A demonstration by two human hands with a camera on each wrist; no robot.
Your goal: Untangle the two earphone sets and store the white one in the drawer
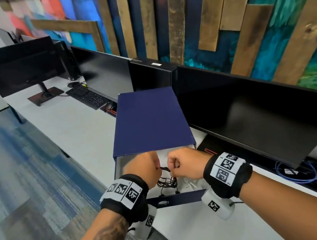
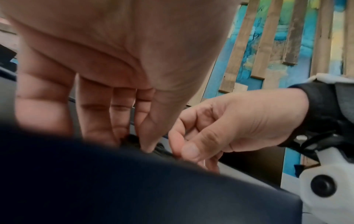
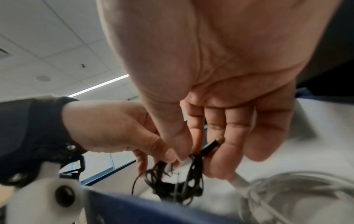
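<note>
Item one: my left hand (image 1: 146, 169), held over the pulled-out drawer (image 1: 177, 198) of the dark blue cardboard box (image 1: 149, 121); thumb and fingers pinched on the tangled black earphone cord (image 1: 167, 182), seen closer from the right wrist view (image 3: 172, 181).

Item two: my right hand (image 1: 183, 162), just beside the left, knuckles up; thumb and forefinger pinched on the same black cord, its straight black plug (image 3: 209, 146) lying across my fingers (image 3: 231, 144); from the left wrist view the right hand (image 2: 229, 130) meets the left (image 2: 118, 94) at the cord.

Item three: the black cord bunch hangs from both hands above the drawer interior, loops dangling, two ends near the front wall.

Item four: coiled white earphone cable (image 3: 287, 194), lying inside the drawer on its pale floor, right of the black bunch, blurred; in the head view it shows as a faint white heap (image 1: 191, 184); whether it still crosses the black cord, I cannot tell.

Item five: the box sits on the long white counter (image 1: 74, 121); black monitor (image 1: 258, 120) just to its right; another black monitor on a stand (image 1: 22, 65) and a black keyboard (image 1: 88, 97) farther left; blue cables (image 1: 301, 175) on the counter at right.
</note>
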